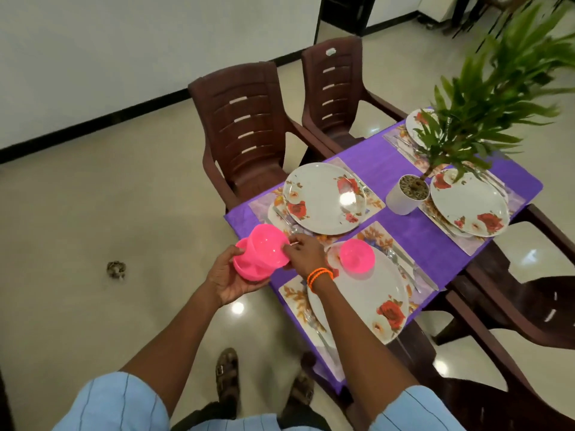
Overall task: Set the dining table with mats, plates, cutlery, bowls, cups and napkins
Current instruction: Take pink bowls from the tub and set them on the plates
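Left hand (pixel 227 276) cups a nested stack of glossy, translucent pink bowls (pixel 259 255) from below, held just off the tabletop (pixel 404 231) corner. Right hand (pixel 303 253) pinches the top bowl's rim. A single matching bowl (pixel 357 255) sits upright on the near floral plate (pixel 367 293).

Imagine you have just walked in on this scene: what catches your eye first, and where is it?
The bright pink stacked bowls, held in both hands at the table's near-left corner, with another pink bowl already on the nearest rose plate. Next, the purple tablecloth and the leafy potted plant at its middle.
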